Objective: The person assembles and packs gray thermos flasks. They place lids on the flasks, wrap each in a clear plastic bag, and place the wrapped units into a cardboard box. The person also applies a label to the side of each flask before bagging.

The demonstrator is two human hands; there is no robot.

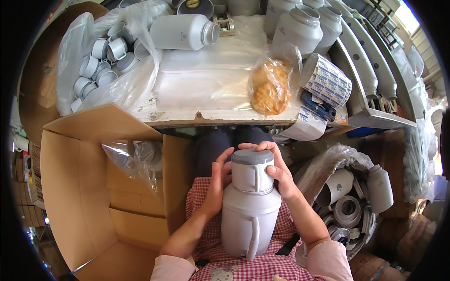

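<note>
Grey flask (pixel 248 218) with side handle (pixel 254 236) is held above the checked apron (pixel 201 194), in front of the desk's (pixel 180 117) near edge; whether its base is borne by the lap cannot be told. A handled cup (pixel 243 175) with a dark grey lid (pixel 252 156) is seated on its neck.

Cup is gripped from the right by the right hand (pixel 280 171): thumb pressed near the cup handle, fingers curled over the lid's far rim. Left hand (pixel 218 182) is placed at the cup's left side, fingers curved and slightly apart; firm contact cannot be told.

Flask is judged stiff, moderately heavy, top-handled with care: smooth coating may slip, and dents or scratches are possible. Best held round the body or by the big handle; if lifted by the cup alone, separation is risked. Open cardboard box (pixel 77 187) is placed left, below the desk's near edge.
</note>
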